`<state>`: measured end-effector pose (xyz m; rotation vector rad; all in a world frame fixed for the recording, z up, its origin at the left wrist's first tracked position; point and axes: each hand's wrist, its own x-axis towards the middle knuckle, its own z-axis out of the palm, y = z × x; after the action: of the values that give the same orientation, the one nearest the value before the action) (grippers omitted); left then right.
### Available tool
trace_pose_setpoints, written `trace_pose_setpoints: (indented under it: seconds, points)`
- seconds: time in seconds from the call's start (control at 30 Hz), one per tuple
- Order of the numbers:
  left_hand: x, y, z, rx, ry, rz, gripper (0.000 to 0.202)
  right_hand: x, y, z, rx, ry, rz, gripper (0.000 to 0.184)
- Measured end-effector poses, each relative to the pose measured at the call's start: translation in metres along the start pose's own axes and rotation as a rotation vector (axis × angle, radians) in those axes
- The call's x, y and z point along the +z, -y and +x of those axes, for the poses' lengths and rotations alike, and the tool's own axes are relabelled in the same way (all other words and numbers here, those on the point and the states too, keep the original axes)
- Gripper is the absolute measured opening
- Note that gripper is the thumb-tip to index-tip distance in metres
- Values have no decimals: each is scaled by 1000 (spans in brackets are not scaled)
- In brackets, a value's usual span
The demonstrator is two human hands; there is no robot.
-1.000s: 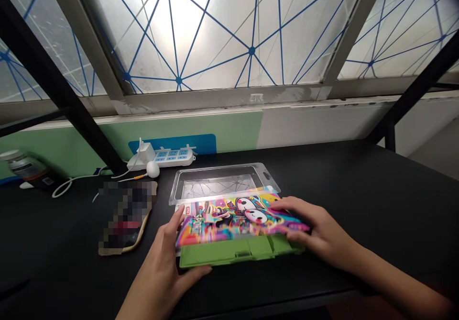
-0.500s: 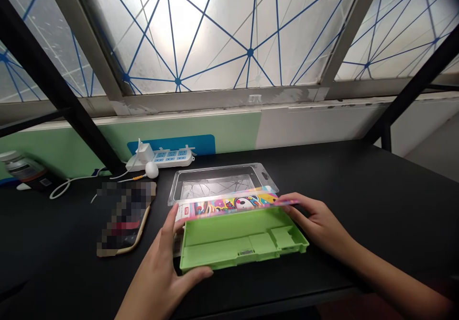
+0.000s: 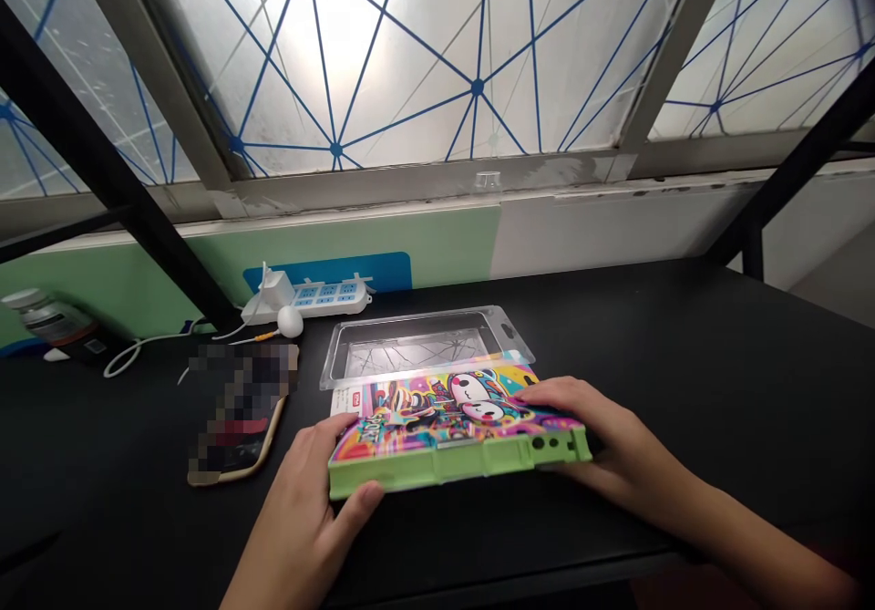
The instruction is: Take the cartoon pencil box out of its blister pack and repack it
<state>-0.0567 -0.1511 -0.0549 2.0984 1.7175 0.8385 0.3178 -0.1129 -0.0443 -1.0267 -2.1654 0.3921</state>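
A green plastic pencil box point(image 3: 455, 464) lies on the black desk point(image 3: 690, 355) with its lid shut. The lid point(image 3: 444, 414) carries a bright cartoon print. My left hand point(image 3: 304, 491) grips the box's near left end, thumb on the lid and fingers around the edge. My right hand point(image 3: 594, 432) holds the right end, fingers spread over the lid. A white card with a red logo point(image 3: 345, 400) shows beneath the box's far left corner. Behind it lies a transparent plastic blister tray point(image 3: 416, 350), its far edge free of my hands.
A phone point(image 3: 239, 409), pixelated, lies left of the box. Farther back stand a white power strip point(image 3: 321, 300) with a plug and cable, a small white ball point(image 3: 291, 321), and a bottle on its side point(image 3: 55, 323). Black frame bars and a taped window rise behind the desk.
The printed lid, raised with the green inside showing half a second ago, now lies down on the green base. The box has turned slightly, and both hands have closed around its ends.
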Motion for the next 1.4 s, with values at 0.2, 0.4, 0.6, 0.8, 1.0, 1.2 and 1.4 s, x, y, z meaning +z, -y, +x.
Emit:
trace_pose_setpoints:
  seconds: [0.2, 0.4, 0.6, 0.8, 1.0, 1.2, 1.4]
  points:
    - [0, -5, 3, 58, 83, 53, 44, 0, 1, 6, 364, 20, 142, 51]
    - [3, -4, 5, -4, 76, 44, 42, 1, 5, 17, 368, 52, 21, 42]
    - [7, -1, 3, -27, -8, 8, 54, 3, -1, 21, 298, 40, -125, 36]
    - [7, 3, -2, 12, 27, -12, 86, 5, 13, 34, -31, -62, -459, 18]
    - [6, 0, -1, -11, 39, -36, 111, 34, 55, 66, -163, 156, -464, 21]
    - [5, -2, -2, -39, 64, -35, 109, 61, 61, 85, -150, 197, -460, 20]
    - [5, -5, -1, -26, 39, -47, 98, 63, 60, 85, -149, 34, -418, 14]
